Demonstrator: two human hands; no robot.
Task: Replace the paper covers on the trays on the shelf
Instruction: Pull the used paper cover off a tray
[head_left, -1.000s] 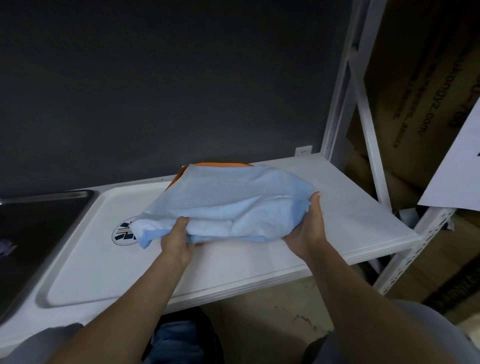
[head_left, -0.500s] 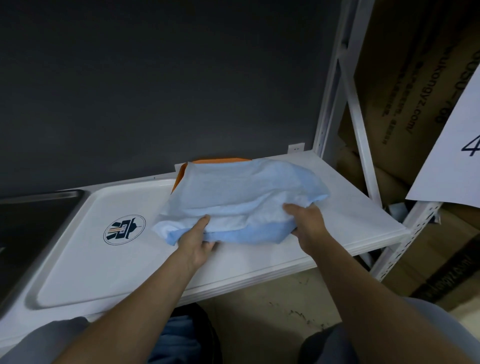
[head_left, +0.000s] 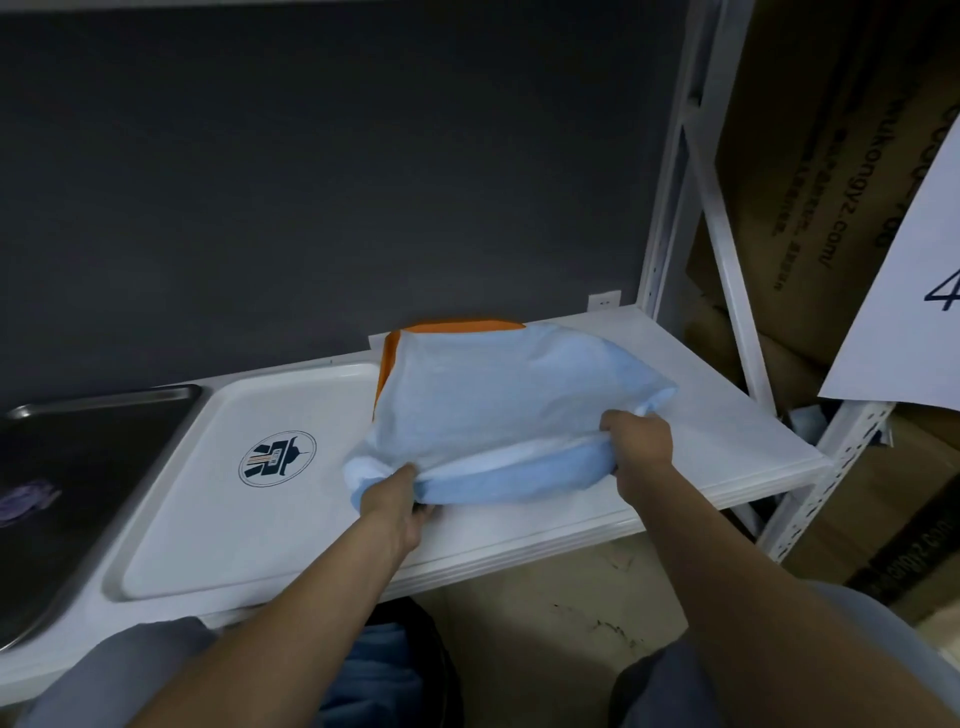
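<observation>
The blue paper cover (head_left: 498, 410) lies bunched over the orange tray (head_left: 387, 358) on the white shelf (head_left: 727, 415), its long axis running left–right, and the 2 hands pinch its near edge — left hand (head_left: 397, 499) near-left corner, right hand (head_left: 636, 441) near-right.

Metal tray (head_left: 78, 467) left; logo tray (head_left: 218, 499) centre; paper cover (head_left: 498, 410) right, on shelf (head_left: 727, 415).

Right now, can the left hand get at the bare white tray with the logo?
Probably yes. The left hand grips the blue paper cover right at the white tray, whose surface lies uncovered beside it; it would have to release the cover first.
</observation>
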